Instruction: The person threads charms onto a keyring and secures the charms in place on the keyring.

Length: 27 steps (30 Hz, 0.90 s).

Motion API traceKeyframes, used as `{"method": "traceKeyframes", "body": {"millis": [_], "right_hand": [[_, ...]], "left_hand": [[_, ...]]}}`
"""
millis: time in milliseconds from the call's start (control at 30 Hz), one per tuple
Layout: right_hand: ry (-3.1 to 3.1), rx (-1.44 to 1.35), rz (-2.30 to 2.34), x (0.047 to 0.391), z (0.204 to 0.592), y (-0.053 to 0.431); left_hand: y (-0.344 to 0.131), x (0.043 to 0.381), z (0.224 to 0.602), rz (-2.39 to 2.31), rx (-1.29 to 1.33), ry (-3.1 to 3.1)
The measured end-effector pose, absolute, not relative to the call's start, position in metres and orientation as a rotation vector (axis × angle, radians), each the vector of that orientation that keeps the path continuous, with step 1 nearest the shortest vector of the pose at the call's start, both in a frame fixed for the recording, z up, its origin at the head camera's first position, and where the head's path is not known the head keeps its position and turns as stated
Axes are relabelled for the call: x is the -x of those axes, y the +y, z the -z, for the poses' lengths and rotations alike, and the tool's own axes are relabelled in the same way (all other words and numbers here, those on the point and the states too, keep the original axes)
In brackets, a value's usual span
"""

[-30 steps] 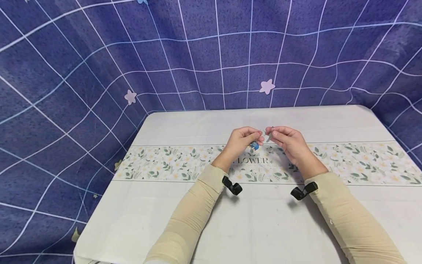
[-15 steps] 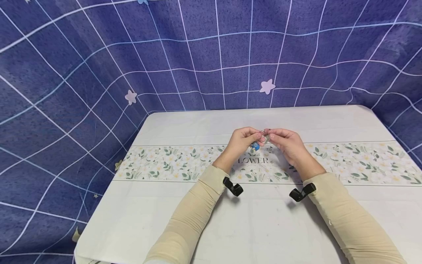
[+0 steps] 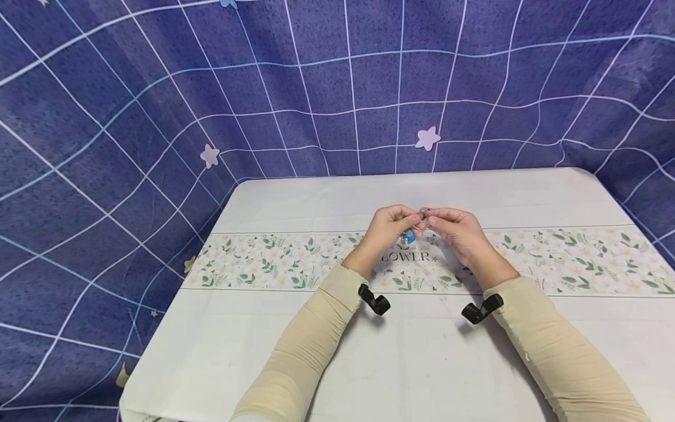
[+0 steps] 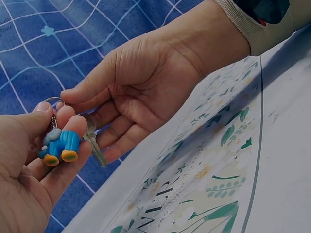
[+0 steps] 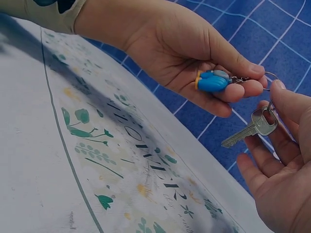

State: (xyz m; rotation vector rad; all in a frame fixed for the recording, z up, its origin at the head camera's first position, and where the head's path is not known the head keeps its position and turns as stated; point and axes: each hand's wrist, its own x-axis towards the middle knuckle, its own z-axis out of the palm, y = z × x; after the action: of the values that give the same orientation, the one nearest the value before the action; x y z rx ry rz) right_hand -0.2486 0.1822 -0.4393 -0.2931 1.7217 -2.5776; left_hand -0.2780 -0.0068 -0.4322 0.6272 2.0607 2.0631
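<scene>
Thumb and fingers of my left hand [image 3: 388,227] pinch a thin metal key ring [image 5: 273,74]. From its short chain [image 5: 238,79] hangs a blue figure charm with orange feet [image 4: 62,145], lying against my left fingers. My right hand [image 3: 460,232] pinches the other side of the ring, its fingertips right beside the left ones. A silver key [image 5: 251,127] hangs below the right thumb, its blade pointing down and toward the left hand in the right wrist view. Both hands are raised over the table; in the head view the fingertips largely hide the ring and key.
A white tablecloth [image 3: 416,357] with a floral printed band [image 3: 285,258] covers the table under the hands. Behind and to the left hangs a blue curtain [image 3: 316,88] with a grid of lines and stars. Black wrist mounts [image 3: 374,299] sit on both sleeves.
The right hand has moved slightly left, bringing the key to the ring, and the fingertips of both hands now meet. The left hand has shifted only a little.
</scene>
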Motion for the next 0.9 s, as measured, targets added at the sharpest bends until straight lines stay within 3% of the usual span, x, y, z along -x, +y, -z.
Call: {"method": "traceKeyframes", "body": {"millis": [900], "right_hand": [[1.853, 0.306, 2.553, 0.2494, 0.4428, 0.179]], "left_hand": [[-0.0038, 0.2764, 0.4343, -2.066, -0.569, 2.032]]}}
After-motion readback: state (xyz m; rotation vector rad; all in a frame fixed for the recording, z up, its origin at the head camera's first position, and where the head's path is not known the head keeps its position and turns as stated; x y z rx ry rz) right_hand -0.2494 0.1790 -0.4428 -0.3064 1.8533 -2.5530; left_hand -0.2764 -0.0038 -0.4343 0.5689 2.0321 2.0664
